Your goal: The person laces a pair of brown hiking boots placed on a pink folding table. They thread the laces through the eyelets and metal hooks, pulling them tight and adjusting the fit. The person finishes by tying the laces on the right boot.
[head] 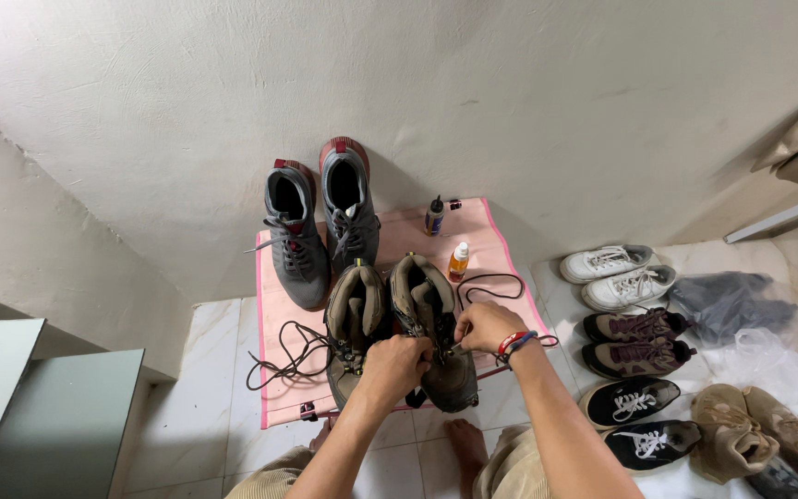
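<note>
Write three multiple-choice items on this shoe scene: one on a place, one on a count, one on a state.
1. Where do the grey sneakers stand?
A. At the wall end of the pink mat
B. On the grey box
C. Among the floor pairs

2. How many small bottles stand on the mat?
A. One
B. Two
C. Four

3. How is the brown boot under both hands?
A. Fully laced
B. Boxed
C. Unlaced on top

Answers: 1 A, they touch the wall; 2 B, a dark bottle and an orange bottle; 3 C, its tongue gapes while the left hand and right hand work a lace.
</note>
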